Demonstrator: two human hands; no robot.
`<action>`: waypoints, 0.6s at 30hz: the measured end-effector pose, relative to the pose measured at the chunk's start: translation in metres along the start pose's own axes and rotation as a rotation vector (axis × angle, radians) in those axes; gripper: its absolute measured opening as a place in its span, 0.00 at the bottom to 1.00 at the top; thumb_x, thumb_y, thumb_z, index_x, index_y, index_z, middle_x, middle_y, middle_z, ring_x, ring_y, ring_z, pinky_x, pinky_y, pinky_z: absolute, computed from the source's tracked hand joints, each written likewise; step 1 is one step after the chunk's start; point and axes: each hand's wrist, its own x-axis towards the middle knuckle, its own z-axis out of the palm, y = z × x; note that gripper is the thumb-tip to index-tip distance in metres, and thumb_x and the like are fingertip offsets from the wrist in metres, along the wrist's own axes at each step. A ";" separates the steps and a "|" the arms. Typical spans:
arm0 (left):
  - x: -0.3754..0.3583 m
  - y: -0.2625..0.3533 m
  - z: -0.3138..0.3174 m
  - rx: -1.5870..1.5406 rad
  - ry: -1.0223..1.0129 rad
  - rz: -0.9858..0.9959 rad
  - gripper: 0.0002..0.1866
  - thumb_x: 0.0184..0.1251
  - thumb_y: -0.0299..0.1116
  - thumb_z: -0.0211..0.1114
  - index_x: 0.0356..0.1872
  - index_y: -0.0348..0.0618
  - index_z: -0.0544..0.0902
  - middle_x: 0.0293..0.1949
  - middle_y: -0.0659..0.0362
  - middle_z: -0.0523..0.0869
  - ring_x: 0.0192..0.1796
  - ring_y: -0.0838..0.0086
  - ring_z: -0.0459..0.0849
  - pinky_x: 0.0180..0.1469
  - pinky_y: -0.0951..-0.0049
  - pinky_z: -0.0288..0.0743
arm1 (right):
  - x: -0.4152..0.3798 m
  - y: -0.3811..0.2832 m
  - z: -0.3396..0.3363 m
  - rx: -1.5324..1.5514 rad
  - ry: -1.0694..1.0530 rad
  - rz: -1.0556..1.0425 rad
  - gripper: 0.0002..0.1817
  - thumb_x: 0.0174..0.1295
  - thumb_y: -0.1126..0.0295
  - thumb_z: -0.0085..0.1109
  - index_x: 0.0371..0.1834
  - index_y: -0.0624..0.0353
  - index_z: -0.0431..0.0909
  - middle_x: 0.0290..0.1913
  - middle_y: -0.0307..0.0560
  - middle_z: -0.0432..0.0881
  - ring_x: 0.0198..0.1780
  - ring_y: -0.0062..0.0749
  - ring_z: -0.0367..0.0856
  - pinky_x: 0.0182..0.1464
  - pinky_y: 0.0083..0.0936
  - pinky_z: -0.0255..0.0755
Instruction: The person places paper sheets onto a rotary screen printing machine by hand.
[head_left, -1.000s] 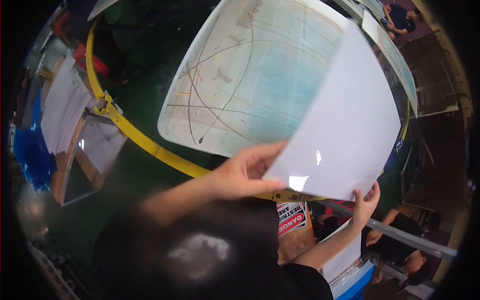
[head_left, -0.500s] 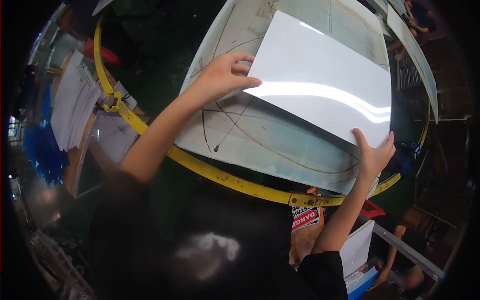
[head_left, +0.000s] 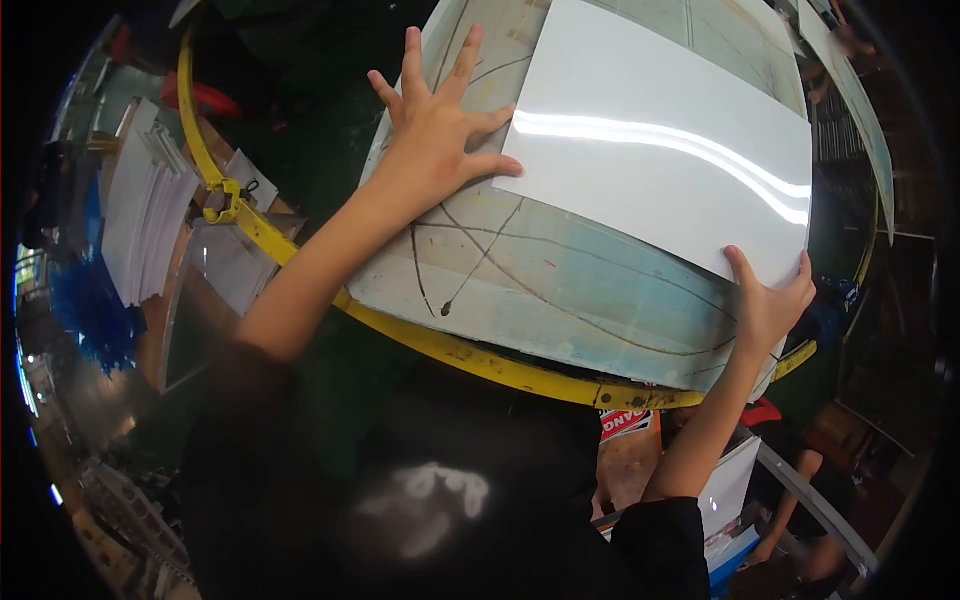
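Black cloth covers the arm at the bottom of the frame, a short sleeve from which the right forearm rises. Right hand, right of centre, pinches the lower right corner of a glossy white sheet, thumb on the face and fingers round the side edge. Left hand, left of the upper centre, is spread wide – thumb and forefinger touch the sheet's left edge near its lower corner, the other fingers stand clear. So the sheet lies between the hands and beyond them, in the upper right of the frame, its long axis sloping from upper left to lower right; both hands are at it, the right lower in the frame. Behind it is a pale, line-marked tray; whether sheet and tray touch is hard to tell. Yellow rail curves beneath – farther left, a stack of white sheets.
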 end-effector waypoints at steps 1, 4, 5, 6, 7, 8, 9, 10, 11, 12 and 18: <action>0.000 0.001 0.000 0.013 0.011 -0.002 0.27 0.43 0.61 0.69 0.45 0.60 0.87 0.75 0.57 0.44 0.72 0.39 0.28 0.59 0.21 0.23 | 0.000 0.002 0.001 0.003 -0.001 -0.006 0.55 0.31 0.49 0.80 0.63 0.67 0.64 0.58 0.58 0.66 0.60 0.48 0.69 0.61 0.36 0.64; -0.001 0.006 -0.001 0.048 0.025 -0.013 0.28 0.42 0.61 0.70 0.45 0.61 0.87 0.75 0.57 0.44 0.72 0.39 0.29 0.59 0.21 0.24 | 0.001 0.007 0.005 -0.001 -0.004 -0.017 0.57 0.30 0.48 0.80 0.63 0.67 0.63 0.57 0.58 0.66 0.59 0.49 0.69 0.60 0.37 0.65; -0.002 0.007 -0.001 0.059 0.016 -0.018 0.27 0.43 0.60 0.69 0.45 0.61 0.87 0.75 0.57 0.44 0.72 0.39 0.29 0.58 0.20 0.24 | 0.002 0.008 0.006 -0.011 -0.008 -0.015 0.57 0.30 0.48 0.80 0.63 0.67 0.63 0.57 0.58 0.65 0.59 0.49 0.69 0.60 0.37 0.65; -0.002 0.008 -0.001 0.071 0.006 -0.023 0.27 0.44 0.60 0.69 0.45 0.62 0.87 0.75 0.56 0.44 0.72 0.40 0.28 0.58 0.19 0.24 | 0.001 0.009 0.008 -0.020 -0.011 -0.014 0.57 0.30 0.48 0.80 0.63 0.67 0.63 0.58 0.58 0.65 0.60 0.49 0.69 0.60 0.37 0.65; -0.003 0.009 -0.001 0.066 0.007 -0.032 0.26 0.43 0.60 0.69 0.45 0.62 0.86 0.75 0.56 0.44 0.72 0.40 0.28 0.58 0.19 0.24 | 0.001 0.009 0.009 -0.026 -0.017 -0.007 0.56 0.30 0.48 0.80 0.63 0.68 0.63 0.58 0.59 0.65 0.60 0.49 0.69 0.61 0.36 0.64; -0.004 0.009 -0.001 0.061 0.009 -0.042 0.26 0.43 0.59 0.69 0.46 0.63 0.86 0.75 0.56 0.44 0.72 0.41 0.29 0.58 0.19 0.25 | 0.001 0.010 0.010 -0.031 -0.023 -0.001 0.56 0.31 0.48 0.80 0.63 0.68 0.63 0.59 0.59 0.65 0.60 0.49 0.69 0.61 0.36 0.64; -0.005 0.010 0.000 0.057 0.012 -0.052 0.26 0.43 0.59 0.69 0.46 0.63 0.86 0.75 0.56 0.45 0.73 0.41 0.29 0.58 0.18 0.25 | 0.001 0.010 0.010 -0.036 -0.027 0.004 0.55 0.32 0.49 0.80 0.63 0.68 0.64 0.59 0.60 0.66 0.61 0.48 0.68 0.62 0.36 0.64; -0.005 0.011 0.000 0.054 0.035 -0.064 0.26 0.43 0.59 0.69 0.46 0.63 0.86 0.75 0.56 0.45 0.73 0.42 0.30 0.58 0.19 0.25 | 0.001 0.010 0.011 -0.033 -0.029 0.001 0.55 0.32 0.49 0.80 0.62 0.69 0.64 0.59 0.60 0.66 0.61 0.49 0.68 0.62 0.36 0.64; -0.005 0.011 0.000 0.052 0.059 -0.076 0.26 0.43 0.59 0.69 0.46 0.64 0.86 0.75 0.55 0.46 0.73 0.43 0.30 0.58 0.19 0.25 | 0.001 0.010 0.011 -0.029 -0.031 -0.003 0.55 0.32 0.49 0.80 0.62 0.69 0.64 0.59 0.60 0.66 0.61 0.49 0.68 0.62 0.36 0.64; -0.005 0.012 0.000 0.050 0.083 -0.089 0.26 0.43 0.58 0.69 0.46 0.64 0.86 0.74 0.55 0.47 0.73 0.44 0.31 0.58 0.19 0.24 | 0.001 0.011 0.012 -0.025 -0.033 -0.006 0.55 0.32 0.48 0.80 0.62 0.70 0.64 0.59 0.60 0.66 0.61 0.49 0.68 0.62 0.36 0.63; -0.008 0.012 0.000 0.057 0.016 -0.052 0.24 0.44 0.58 0.68 0.46 0.67 0.86 0.73 0.56 0.52 0.74 0.46 0.33 0.58 0.19 0.24 | 0.001 0.012 0.014 -0.055 -0.060 0.004 0.55 0.32 0.48 0.80 0.62 0.71 0.64 0.58 0.61 0.66 0.61 0.51 0.68 0.62 0.36 0.63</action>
